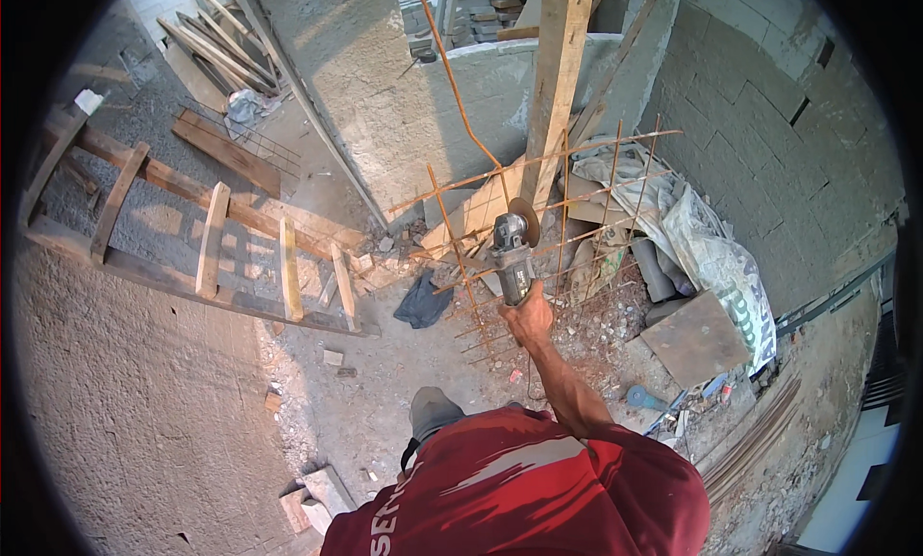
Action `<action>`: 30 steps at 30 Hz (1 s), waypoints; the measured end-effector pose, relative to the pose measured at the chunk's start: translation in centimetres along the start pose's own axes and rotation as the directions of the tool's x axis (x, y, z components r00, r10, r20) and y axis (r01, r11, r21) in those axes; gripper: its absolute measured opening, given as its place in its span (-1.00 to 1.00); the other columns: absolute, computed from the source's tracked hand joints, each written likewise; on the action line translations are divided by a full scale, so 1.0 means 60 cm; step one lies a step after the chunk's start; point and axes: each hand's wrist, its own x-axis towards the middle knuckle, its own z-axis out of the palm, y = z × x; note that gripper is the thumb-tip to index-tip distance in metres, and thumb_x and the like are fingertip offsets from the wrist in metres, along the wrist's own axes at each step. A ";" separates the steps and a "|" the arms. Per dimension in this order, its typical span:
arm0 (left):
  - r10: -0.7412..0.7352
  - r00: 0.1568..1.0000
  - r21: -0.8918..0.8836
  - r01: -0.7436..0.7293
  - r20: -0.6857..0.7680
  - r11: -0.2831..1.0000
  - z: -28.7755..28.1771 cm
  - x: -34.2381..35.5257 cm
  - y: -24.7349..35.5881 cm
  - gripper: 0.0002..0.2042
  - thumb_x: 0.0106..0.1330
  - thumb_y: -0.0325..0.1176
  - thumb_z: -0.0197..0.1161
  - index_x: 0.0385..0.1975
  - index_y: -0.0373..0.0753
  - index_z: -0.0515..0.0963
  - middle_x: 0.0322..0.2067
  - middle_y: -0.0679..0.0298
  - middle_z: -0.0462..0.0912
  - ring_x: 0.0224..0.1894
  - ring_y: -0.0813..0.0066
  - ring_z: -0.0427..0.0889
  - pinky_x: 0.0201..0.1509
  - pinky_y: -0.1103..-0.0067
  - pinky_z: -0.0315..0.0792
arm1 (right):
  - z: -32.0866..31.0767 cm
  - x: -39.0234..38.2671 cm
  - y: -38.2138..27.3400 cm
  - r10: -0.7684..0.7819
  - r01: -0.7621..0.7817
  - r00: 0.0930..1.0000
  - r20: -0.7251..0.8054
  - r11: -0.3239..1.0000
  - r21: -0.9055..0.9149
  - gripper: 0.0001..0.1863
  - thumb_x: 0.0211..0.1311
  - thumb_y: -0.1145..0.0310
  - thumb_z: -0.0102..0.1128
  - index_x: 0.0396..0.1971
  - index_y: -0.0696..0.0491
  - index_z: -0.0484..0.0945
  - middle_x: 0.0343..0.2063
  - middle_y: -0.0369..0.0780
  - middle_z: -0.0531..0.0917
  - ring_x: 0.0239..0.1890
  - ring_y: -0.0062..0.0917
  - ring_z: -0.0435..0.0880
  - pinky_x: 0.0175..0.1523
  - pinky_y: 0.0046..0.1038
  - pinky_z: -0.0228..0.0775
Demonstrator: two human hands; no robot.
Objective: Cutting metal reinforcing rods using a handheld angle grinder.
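Note:
My right hand grips the grey body of an angle grinder, arm stretched forward from my red shirt. The grinder's round disc points up and meets a rusty rebar mesh that leans, tilted, against an upright wooden post. A long bent rusty bar rises from the mesh toward the top. My left hand is out of sight, hidden below my body. A grey shoe shows just ahead of my chest.
A wooden ladder lies flat on the concrete at left. A black cloth and rubble sit by the mesh. White sacks, a grey slab and a block wall crowd the right. Bricks lie near my feet.

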 end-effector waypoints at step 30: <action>0.141 0.989 -0.525 -0.147 -0.051 0.838 -0.263 0.208 -0.092 -0.66 0.25 -0.11 0.06 -0.29 -0.31 0.53 -0.50 0.10 0.62 -0.45 0.28 0.62 -0.39 0.32 0.48 | 0.090 0.008 -0.104 -0.070 0.055 0.950 -0.305 0.997 -0.059 -0.32 -0.21 0.19 0.39 -0.06 0.16 0.34 -0.29 0.04 0.59 -0.24 -0.07 0.62 -0.16 -0.16 0.46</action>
